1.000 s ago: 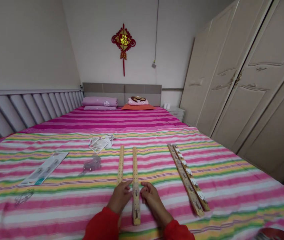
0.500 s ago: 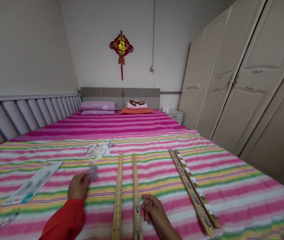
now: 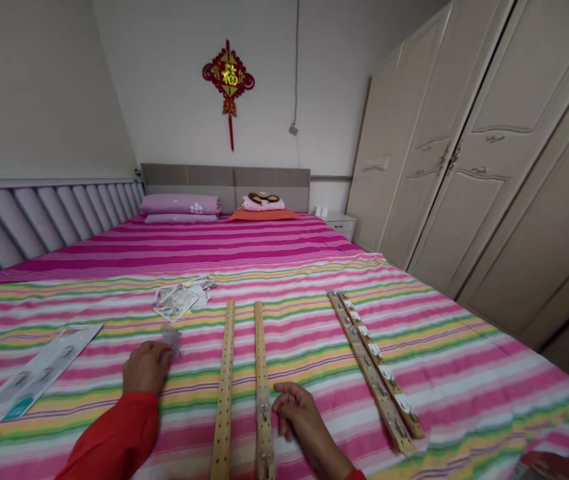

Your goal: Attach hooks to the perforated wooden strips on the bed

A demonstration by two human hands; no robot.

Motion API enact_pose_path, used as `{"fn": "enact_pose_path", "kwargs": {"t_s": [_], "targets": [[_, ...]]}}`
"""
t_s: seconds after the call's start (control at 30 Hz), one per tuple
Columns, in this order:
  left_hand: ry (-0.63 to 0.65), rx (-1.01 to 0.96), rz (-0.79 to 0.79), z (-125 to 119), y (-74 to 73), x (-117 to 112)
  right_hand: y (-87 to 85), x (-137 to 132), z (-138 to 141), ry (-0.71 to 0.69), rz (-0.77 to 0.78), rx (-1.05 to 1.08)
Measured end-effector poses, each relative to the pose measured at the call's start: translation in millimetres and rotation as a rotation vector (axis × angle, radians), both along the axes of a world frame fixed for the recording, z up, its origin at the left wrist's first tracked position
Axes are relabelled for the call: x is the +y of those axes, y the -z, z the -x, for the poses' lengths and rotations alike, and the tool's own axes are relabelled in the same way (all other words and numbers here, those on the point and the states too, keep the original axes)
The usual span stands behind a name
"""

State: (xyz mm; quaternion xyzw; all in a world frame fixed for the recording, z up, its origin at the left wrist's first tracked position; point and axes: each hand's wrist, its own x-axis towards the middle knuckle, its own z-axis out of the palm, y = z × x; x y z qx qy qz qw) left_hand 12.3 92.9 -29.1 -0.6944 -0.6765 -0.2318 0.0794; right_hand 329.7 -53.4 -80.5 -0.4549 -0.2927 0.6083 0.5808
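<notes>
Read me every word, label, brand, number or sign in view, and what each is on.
"福": gold, on the red wall hanging; smaller side marks unreadable.
Teal patch on the long card: too small and blurred.
Packaging pile: any print too small.
Plastic bag at the left hand: nothing legible.

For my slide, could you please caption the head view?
Left hand at a translucent packet, right hand beside a perforated wooden strip.
</notes>
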Motion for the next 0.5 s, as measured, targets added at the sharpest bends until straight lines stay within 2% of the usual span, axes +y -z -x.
{"fn": "enact_pose_path", "kwargs": {"t_s": [0.1, 0.17, 0.37, 0.5], "targets": [[0.002, -0.152, 0.0, 5.1, -5.2, -1.7, -2.2, -0.8, 0.0, 0.001, 0.006, -0.002], [-0.02, -0.352, 0.0, 5.6, -12.8, -5.6, -3.5, -1.3, 0.1, -0.005, 0.01, -0.001], [-0.144, -1.212, 0.116, -7.7, -36.3, -27.9, -2.4, -1.4, -0.3, -0.002, 0.005, -0.003], [-0.123, -1.69, 0.234, -14.8, -42.6, -41.3, -0.1, -0.4, 0.0, -0.004, -0.012, -0.009]]}}
